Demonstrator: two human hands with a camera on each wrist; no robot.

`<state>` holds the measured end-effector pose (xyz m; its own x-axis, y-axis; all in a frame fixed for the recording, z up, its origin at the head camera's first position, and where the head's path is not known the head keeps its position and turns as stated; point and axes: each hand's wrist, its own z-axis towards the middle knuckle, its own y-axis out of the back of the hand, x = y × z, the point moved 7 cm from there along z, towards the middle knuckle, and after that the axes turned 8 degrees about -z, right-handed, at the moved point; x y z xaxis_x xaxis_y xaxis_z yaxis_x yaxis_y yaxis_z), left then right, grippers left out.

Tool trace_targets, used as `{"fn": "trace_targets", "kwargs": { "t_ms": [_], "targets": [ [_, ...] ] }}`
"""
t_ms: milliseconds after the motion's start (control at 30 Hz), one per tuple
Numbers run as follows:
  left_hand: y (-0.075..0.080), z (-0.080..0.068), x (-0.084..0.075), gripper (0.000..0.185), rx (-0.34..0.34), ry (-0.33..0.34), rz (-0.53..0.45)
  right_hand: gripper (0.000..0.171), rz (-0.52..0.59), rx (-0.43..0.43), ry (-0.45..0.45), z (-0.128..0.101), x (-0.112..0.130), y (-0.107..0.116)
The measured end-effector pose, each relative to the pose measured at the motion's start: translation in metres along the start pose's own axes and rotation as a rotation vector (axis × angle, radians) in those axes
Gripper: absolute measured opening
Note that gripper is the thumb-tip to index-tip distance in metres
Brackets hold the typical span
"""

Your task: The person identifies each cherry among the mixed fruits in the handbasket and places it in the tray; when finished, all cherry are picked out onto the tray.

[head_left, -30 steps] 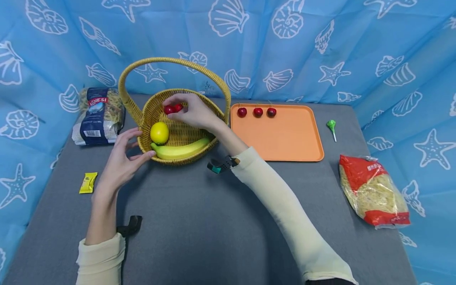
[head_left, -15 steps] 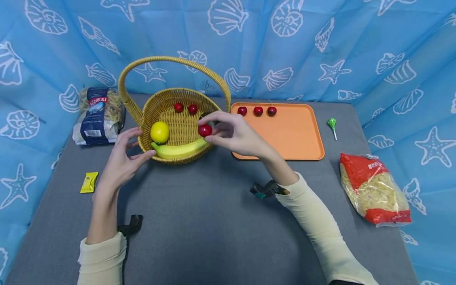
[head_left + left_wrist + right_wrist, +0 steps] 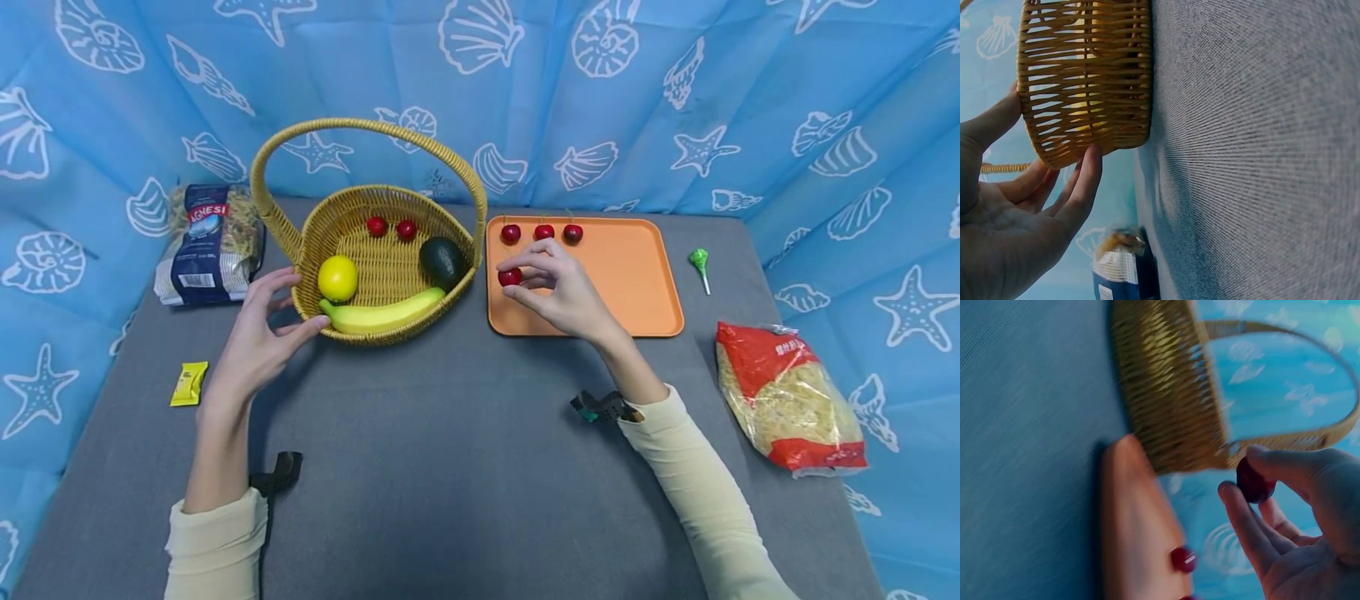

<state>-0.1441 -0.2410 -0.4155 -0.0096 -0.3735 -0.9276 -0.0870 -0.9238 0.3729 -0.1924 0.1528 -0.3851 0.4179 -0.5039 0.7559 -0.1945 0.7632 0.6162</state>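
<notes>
My right hand pinches a dark red cherry between thumb and fingertips over the left part of the orange tray. In the right wrist view the held cherry is up off the tray. Three cherries with stems lie along the tray's back edge, one partly behind my fingers. My left hand holds the wicker basket at its front left, thumb at the rim, fingers against the wall. Inside are a yellow lemon-like fruit, a banana, a dark avocado and two cherries.
A pasta bag stands left of the basket, with a yellow wrapped sweet nearer me. A green lollipop and a red-and-clear food bag lie to the right. A blue shell-print curtain hangs behind the grey table.
My right hand has moved right, out of the basket and over the tray, carrying the cherry. Two cherries and the avocado are now uncovered in the basket. My left hand has stayed put.
</notes>
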Motion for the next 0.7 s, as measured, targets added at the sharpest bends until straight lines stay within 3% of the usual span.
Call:
{"fn": "trace_targets", "kwargs": {
  "t_ms": [300,700],
  "targets": [
    [0.000,0.000,0.003,0.077,0.000,0.029,-0.008,0.038,-0.155,0.073,-0.168,0.005,-0.059,-0.017],
    [0.000,0.001,0.004,0.077,-0.003,0.021,-0.002,0.040,-0.192,0.102,-0.189,0.012,-0.067,-0.023]
  ]
}}
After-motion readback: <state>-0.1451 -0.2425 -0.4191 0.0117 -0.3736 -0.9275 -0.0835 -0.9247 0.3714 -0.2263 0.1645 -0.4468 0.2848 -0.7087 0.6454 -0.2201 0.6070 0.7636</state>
